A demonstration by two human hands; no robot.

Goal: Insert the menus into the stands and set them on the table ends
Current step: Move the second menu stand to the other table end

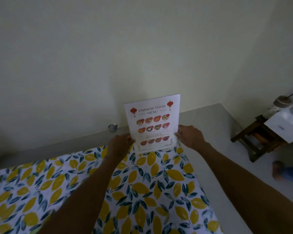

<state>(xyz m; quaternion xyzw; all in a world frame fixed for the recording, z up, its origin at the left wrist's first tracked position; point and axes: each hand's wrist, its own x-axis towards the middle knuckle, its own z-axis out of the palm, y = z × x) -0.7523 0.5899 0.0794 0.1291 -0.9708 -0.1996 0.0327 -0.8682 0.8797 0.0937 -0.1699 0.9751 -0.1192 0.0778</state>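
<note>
A white "Chinese Food Menu" sheet [153, 123] with red lanterns and dish pictures stands upright at the far end of the table [142, 191], which wears a lemon-print cloth. It appears to sit in a clear stand, whose base is faint at the sheet's lower edge. My left hand [120, 143] grips the menu's lower left edge. My right hand [189, 136] holds its lower right edge. Both arms reach forward over the cloth.
A small glass object [112, 127] lies on the grey floor by the wall, left of the menu. At the right stand a dark wooden stool [259, 137], a white box [287, 122] and a metal pot [282, 100]. Another person's foot [279, 169] shows at the right edge.
</note>
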